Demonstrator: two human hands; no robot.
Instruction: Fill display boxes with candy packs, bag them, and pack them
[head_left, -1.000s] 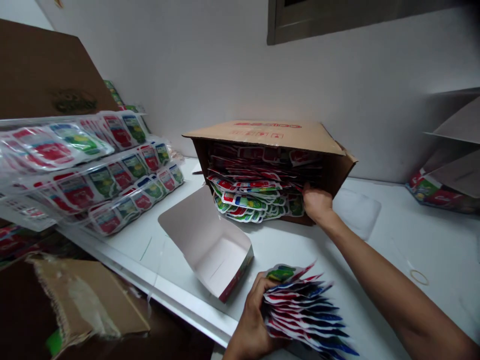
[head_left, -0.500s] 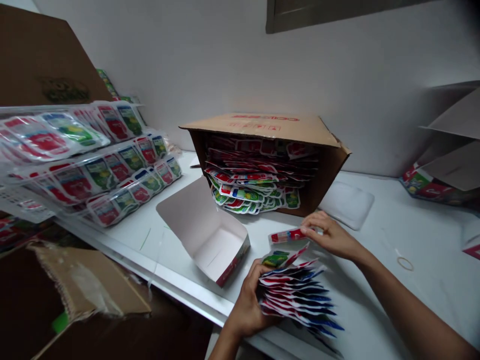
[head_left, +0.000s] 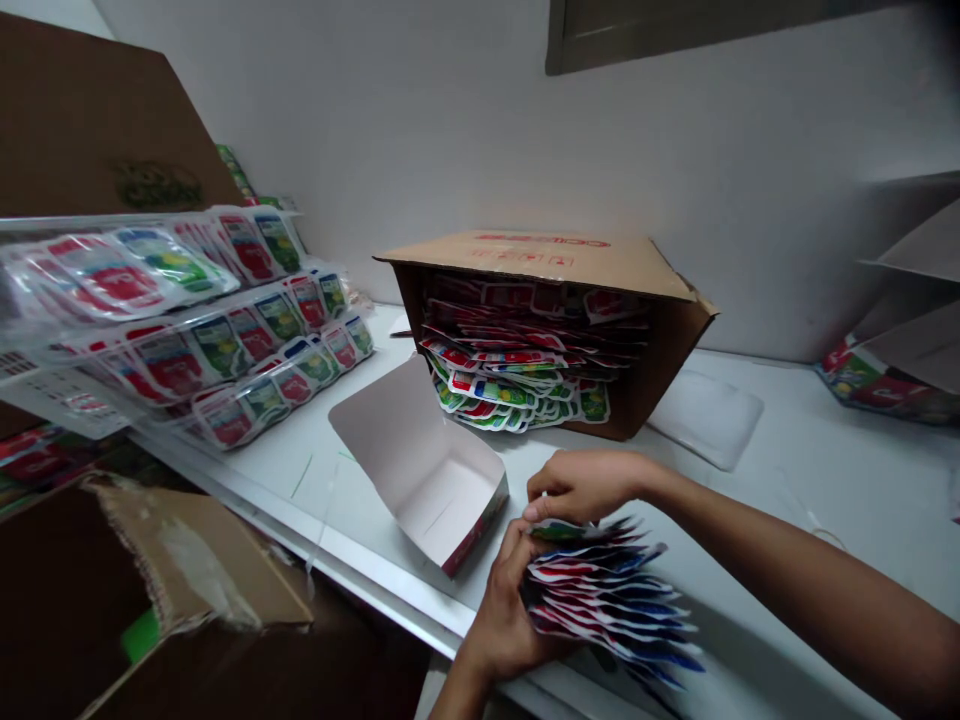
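My left hand (head_left: 506, 600) is wrapped around a thick stack of sachets (head_left: 607, 605), whose red, white and blue edges fan out to the right. My right hand (head_left: 577, 485) reaches across to the stack's far side, fingers curled and pinched on a sachet (head_left: 562, 532) there, close to the left fingertips. Much of that sachet is hidden under the fingers. Just left of both hands stands a small carton (head_left: 420, 480) with a white inside, its lid raised and nothing in it.
Behind, a brown cardboard box (head_left: 540, 255) lies on its side, packed with sachets (head_left: 517, 375). Clear-wrapped rows of sachets (head_left: 247, 340) rise at left. A torn box flap (head_left: 202, 560) juts up below the table edge. A white pad (head_left: 709, 415) and printed box (head_left: 885, 385) are at right.
My right hand has moved left and toward the stack, bringing the red sachet it held onto the far side. My left hand keeps its grip. The view has shifted slightly.
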